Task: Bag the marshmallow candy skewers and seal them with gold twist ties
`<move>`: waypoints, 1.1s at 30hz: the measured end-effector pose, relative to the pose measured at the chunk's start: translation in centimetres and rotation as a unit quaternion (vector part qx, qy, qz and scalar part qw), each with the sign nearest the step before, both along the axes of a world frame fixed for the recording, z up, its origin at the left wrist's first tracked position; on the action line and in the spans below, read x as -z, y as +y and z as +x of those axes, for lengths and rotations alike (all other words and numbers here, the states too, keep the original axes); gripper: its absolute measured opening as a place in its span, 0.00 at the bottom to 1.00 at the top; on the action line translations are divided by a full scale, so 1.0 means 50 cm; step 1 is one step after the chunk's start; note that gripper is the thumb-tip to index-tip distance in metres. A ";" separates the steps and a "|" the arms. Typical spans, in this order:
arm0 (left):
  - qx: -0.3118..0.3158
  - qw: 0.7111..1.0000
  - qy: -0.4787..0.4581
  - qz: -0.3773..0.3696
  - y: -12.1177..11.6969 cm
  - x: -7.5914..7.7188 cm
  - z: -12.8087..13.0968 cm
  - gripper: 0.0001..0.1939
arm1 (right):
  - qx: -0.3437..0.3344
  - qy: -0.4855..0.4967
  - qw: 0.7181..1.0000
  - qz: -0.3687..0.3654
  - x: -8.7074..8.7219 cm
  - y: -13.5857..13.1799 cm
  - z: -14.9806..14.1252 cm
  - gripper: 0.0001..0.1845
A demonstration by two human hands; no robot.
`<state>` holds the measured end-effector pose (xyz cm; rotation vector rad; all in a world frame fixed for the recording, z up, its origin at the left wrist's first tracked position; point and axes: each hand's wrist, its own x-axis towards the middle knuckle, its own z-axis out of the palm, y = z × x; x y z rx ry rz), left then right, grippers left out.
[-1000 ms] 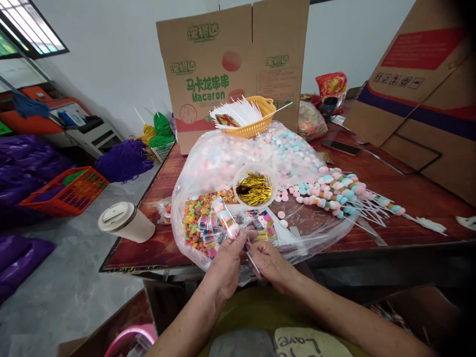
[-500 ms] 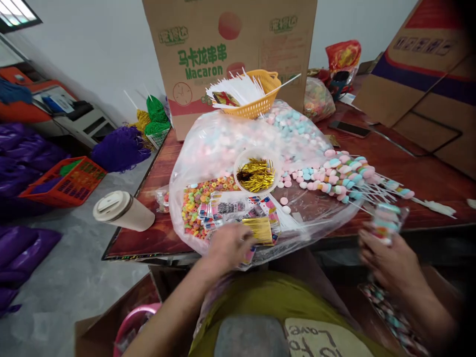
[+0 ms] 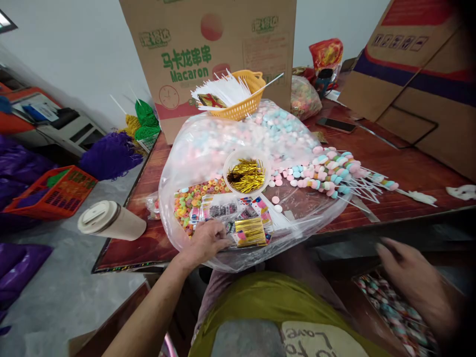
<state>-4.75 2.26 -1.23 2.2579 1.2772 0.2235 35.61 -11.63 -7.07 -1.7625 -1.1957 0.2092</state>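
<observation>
My left hand (image 3: 208,240) is bent over the stack of small printed plastic bags (image 3: 223,209), its thumb and fingertips closed at a bag's edge. Just right of those fingers lies a bundle of gold twist ties (image 3: 250,232). My right hand (image 3: 412,280), slightly blurred, is past the table's front edge with nothing in it, fingers apart. Below it, an open box holds many wrapped candy skewers (image 3: 397,312). Unwrapped marshmallow skewers (image 3: 330,171) are piled on the table's right side. A round tub (image 3: 226,173) of loose gold ties stands behind the bags.
A large clear bag (image 3: 201,134) of marshmallows and ring candies (image 3: 186,201) spreads across the table. A yellow basket (image 3: 241,106) of white sticks sits on it. A lidded cup (image 3: 122,223) stands at the left edge. Cardboard boxes (image 3: 230,29) and a phone (image 3: 336,125) are behind.
The wrapped marshmallow skewer has left my right hand, which has moved lower over the box. My left hand has shifted left on the bags. The view has turned slightly right.
</observation>
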 end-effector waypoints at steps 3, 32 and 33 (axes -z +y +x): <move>-0.021 0.995 -0.085 -0.046 -0.002 -0.024 0.006 0.10 | -0.133 -0.068 0.988 0.029 -0.054 0.111 -0.132 0.14; 0.001 0.976 -0.204 -0.079 -0.008 0.023 0.160 0.12 | -0.262 -0.125 0.956 -0.033 -0.048 0.205 -0.309 0.22; 0.002 0.978 -0.201 -0.060 -0.008 0.027 0.166 0.13 | -0.252 -0.144 0.956 -0.046 -0.046 0.211 -0.303 0.24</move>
